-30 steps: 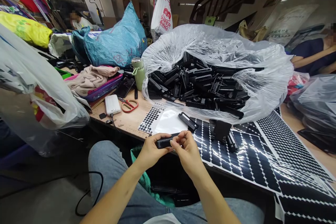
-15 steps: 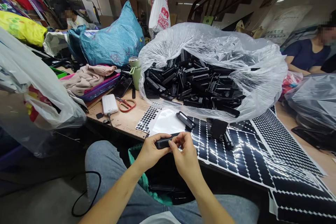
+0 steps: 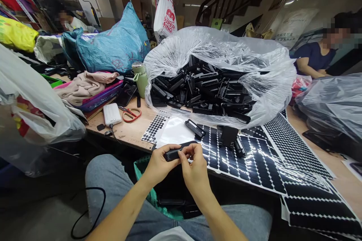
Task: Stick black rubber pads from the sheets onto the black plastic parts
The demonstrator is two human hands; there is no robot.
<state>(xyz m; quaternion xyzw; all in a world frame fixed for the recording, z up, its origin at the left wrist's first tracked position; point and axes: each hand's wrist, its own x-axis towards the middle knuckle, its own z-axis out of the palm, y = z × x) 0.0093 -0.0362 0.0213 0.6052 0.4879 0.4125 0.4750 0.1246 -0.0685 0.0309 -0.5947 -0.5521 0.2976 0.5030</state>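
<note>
Between my two hands is a small oblong black part (image 3: 173, 154) with a carbon-fibre-like pattern on its face. My left hand (image 3: 160, 163) is closed round its left end, thumb below and fingers above. My right hand (image 3: 195, 165) pinches its right end, covering much of that side. Just beyond my hands, loose black plastic parts (image 3: 195, 128) lie on white backing and on sheets of black oval stickers (image 3: 249, 165). A flat black piece (image 3: 228, 135) rests there as well. Behind them, a clear plastic bag (image 3: 266, 109) gapes over a heap of similar black parts (image 3: 195, 86).
On the left of the table are red-handled scissors (image 3: 131, 115), a white power bank (image 3: 112, 114) with a cable, a green flask (image 3: 140, 81) and a basket (image 3: 103, 96) holding cloth. Below my hands hangs a green bag (image 3: 152, 196). A co-worker (image 3: 315, 58) sits at the right.
The whole view has shifted slightly, so the table things appear further left. Both hands keep hold of the black part, with little change in grip.
</note>
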